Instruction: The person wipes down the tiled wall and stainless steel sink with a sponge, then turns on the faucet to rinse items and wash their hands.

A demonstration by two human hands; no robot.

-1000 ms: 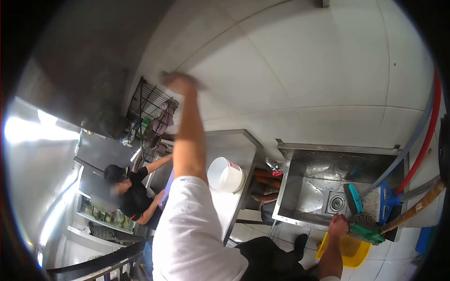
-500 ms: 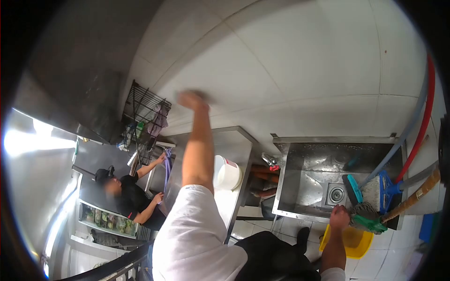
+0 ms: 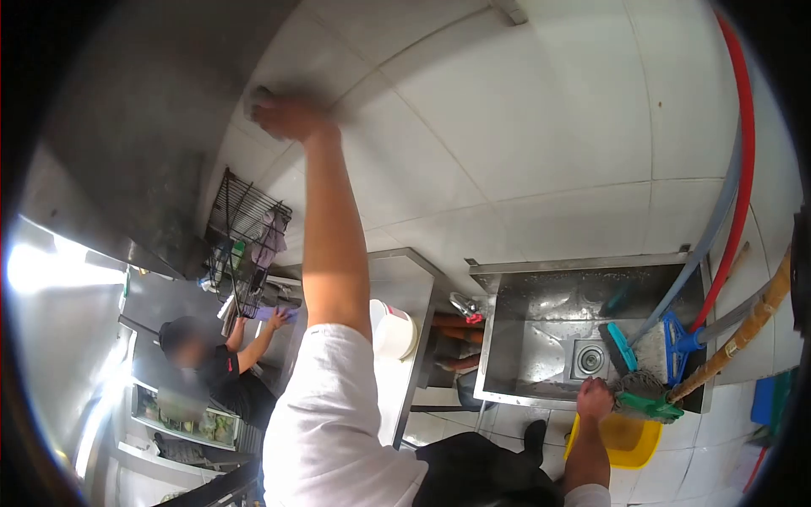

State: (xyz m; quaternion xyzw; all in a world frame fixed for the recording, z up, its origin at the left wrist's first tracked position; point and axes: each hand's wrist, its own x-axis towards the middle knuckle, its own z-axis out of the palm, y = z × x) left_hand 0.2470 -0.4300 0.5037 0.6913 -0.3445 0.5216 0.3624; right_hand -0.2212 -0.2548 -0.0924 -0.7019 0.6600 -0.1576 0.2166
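My left hand (image 3: 296, 118) is stretched high against the white tiled wall (image 3: 541, 110), its fingers closed around a small greyish thing (image 3: 259, 100). Motion blurs that thing, so its kind does not show. Down at the front of the steel sink (image 3: 541, 329), my right hand (image 3: 596, 399) is closed on the rim near the drain. Close to it, a teal brush head (image 3: 621, 348) and a green mop clamp (image 3: 650, 406) with grey strands rest at the sink's right end.
A white bucket (image 3: 393, 331) stands on the steel counter (image 3: 414, 275). A yellow basin (image 3: 629, 439) sits on the floor. Red (image 3: 743, 169) and blue-grey hoses hang at right. A wire rack (image 3: 245, 211) is on the wall; a co-worker (image 3: 228, 363) in black stands left.
My left hand has moved up and left along the tiles. My right hand stays at the sink rim. The view has shifted, and the co-worker's hands have come together by the purple cloth.
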